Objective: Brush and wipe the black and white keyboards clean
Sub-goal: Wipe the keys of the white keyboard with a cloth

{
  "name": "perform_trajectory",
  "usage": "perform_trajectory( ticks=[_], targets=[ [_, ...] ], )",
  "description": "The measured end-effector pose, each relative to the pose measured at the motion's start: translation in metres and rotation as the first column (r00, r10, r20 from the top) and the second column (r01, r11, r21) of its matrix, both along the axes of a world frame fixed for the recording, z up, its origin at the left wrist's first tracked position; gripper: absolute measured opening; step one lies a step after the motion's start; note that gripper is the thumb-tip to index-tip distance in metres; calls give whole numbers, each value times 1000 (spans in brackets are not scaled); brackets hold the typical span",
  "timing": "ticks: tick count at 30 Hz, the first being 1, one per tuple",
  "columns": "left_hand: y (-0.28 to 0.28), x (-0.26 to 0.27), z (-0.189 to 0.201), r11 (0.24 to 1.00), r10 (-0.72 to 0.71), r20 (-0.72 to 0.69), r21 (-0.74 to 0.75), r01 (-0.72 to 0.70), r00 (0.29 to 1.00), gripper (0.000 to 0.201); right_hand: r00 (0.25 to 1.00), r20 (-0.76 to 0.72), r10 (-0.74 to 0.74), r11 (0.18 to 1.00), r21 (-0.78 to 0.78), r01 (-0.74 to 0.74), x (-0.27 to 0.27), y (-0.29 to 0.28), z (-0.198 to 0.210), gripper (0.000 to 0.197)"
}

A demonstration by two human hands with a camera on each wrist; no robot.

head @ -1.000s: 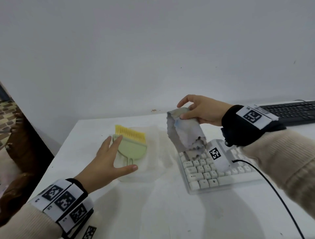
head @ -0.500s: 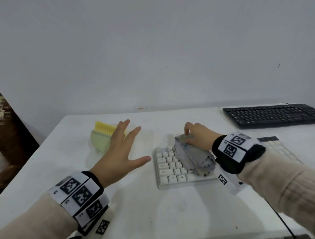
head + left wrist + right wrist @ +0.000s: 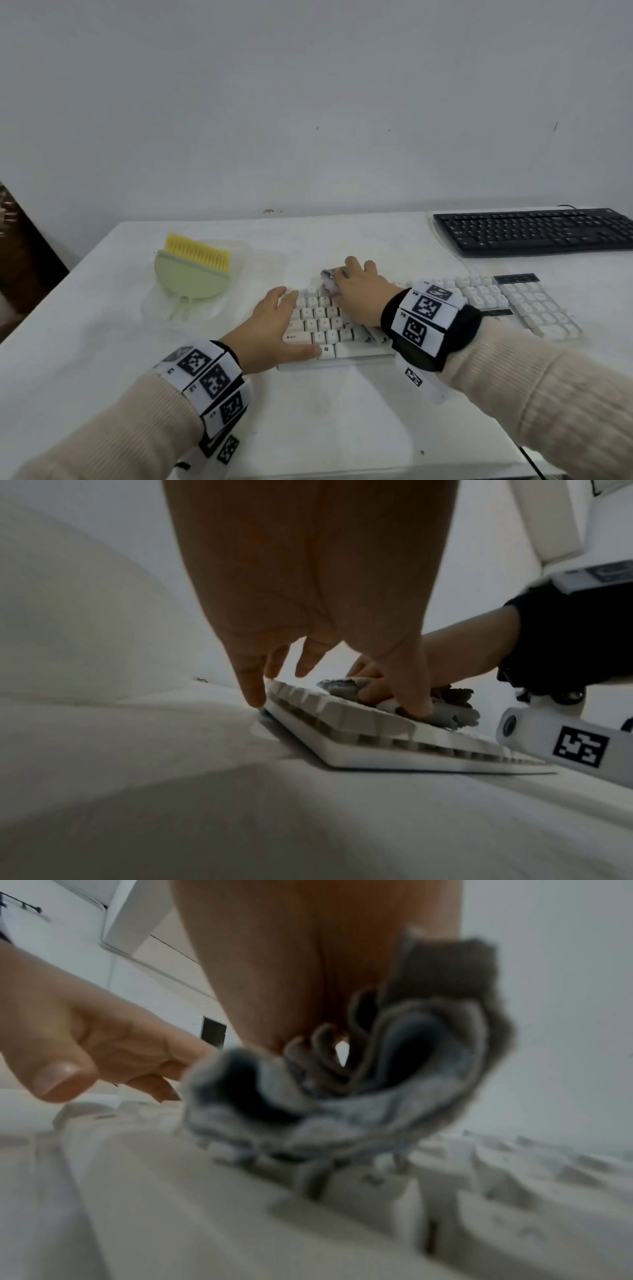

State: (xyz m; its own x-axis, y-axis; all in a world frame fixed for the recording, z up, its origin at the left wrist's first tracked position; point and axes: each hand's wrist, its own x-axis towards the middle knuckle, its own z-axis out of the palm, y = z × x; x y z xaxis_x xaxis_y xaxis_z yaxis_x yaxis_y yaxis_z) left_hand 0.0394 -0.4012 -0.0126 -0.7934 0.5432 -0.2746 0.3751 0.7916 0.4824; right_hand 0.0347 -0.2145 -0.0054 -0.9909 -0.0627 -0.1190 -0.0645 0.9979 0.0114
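Note:
The white keyboard (image 3: 318,325) lies across the middle of the white table (image 3: 102,342). My left hand (image 3: 291,318) rests flat on its left end, with straight fingers along the edge (image 3: 253,693) and the thumb on the front keys. My right hand (image 3: 356,287) grips a crumpled grey cloth (image 3: 329,275) and presses it onto the keys; the cloth (image 3: 342,1096) bunches under the palm. The black keyboard (image 3: 534,231) sits at the back right, untouched. A green brush with yellow bristles (image 3: 191,270) lies at the back left, away from both hands.
The brush lies on a clear plastic sheet (image 3: 263,263). The white keyboard's number pad (image 3: 534,305) reaches to the right. A grey wall stands behind the table. Dark furniture (image 3: 20,260) is past the left edge. A black cable (image 3: 534,467) hangs at the lower right.
My right hand lowered the cloth onto the white keyboard and slid it towards the far left keys. My left hand moved from the brush to the keyboard's left end.

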Motion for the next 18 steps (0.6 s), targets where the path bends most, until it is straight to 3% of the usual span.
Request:
perform_trajectory(
  ticks=[4, 8, 11, 15, 18],
  targets=[
    [7, 6, 4, 993, 62, 64, -103, -55, 996, 159, 994, 96, 47, 998, 37, -51, -4, 13, 10, 26],
    [17, 10, 4, 974, 133, 36, -188, -124, 990, 133, 983, 179, 39, 996, -83, -24, -1, 24, 20, 8],
    [23, 6, 0, 956, 252, 51, -168, -240, 966, 123, 978, 202, 44, 989, -145, -15, -1, 27, 20, 20],
    [20, -2, -5, 937, 330, 103, -155, -312, 938, 93, 973, 214, 87, 980, -191, -45, -9, 32, 23, 29],
    [16, -5, -6, 945, 316, 135, -137, -298, 939, 103, 970, 199, 137, 982, -156, -107, -13, 34, 24, 33]
  ],
)
